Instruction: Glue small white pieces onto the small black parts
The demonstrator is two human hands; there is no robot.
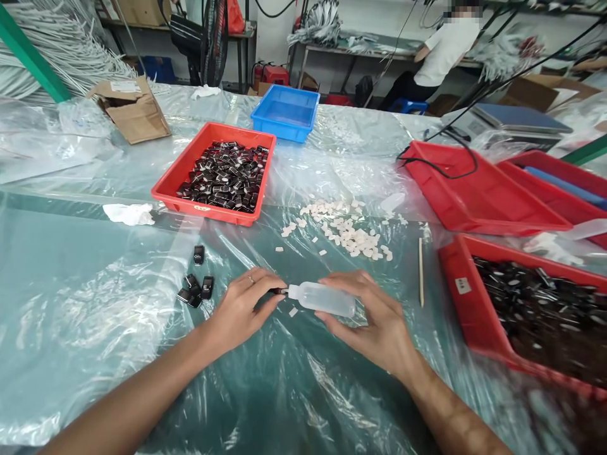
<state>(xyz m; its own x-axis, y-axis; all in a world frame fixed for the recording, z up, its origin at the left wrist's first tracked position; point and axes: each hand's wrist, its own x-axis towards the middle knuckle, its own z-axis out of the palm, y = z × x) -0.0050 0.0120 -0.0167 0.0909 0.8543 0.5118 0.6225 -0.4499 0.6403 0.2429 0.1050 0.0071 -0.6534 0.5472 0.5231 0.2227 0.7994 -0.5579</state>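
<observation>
My right hand point(372, 316) grips a translucent white squeeze bottle point(327, 299), which lies sideways with its nozzle pointing left. Pinched between the thumb and fingers of my left hand point(249, 303) is a small black plastic part point(277, 291), mostly hidden by the fingertips. The bottle's tip meets this part or comes very near it; I cannot tell which. Several glossy black parts point(194, 291) lie just left of my left hand. A small white piece point(293, 311) rests under the bottle, and a loose heap of similar white pieces point(355, 237) lies beyond my hands.
A red tray point(164, 194) full of black parts stands behind, with a blue tray point(279, 129) farther back. On the right are another filled red tray point(455, 309), stacked red trays point(455, 189) and a wooden stick point(421, 272). A person point(448, 50) sits in the background.
</observation>
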